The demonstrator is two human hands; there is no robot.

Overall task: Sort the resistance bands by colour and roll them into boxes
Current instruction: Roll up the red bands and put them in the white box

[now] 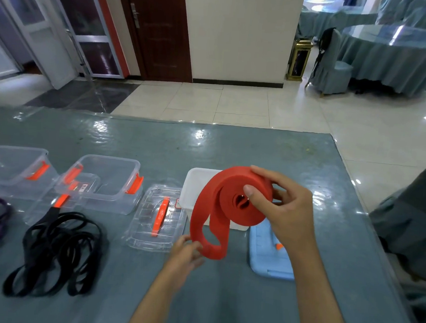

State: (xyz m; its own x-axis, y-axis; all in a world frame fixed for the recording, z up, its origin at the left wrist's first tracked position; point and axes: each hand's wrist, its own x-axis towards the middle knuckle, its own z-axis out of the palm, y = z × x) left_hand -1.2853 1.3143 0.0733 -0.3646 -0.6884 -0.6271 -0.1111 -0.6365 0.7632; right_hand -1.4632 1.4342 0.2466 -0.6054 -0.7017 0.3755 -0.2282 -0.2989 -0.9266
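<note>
Boxes (105, 179): three. Loose lids (157, 218): three. Red band (229, 203): one.

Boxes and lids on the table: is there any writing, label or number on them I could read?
No text is readable.
Sticker on the clear box, by its lid: red and white, too blurred.
Sticker on the white box: partly hidden, too blurred.
Orange handle of the clear lid: no visible lettering.
</note>
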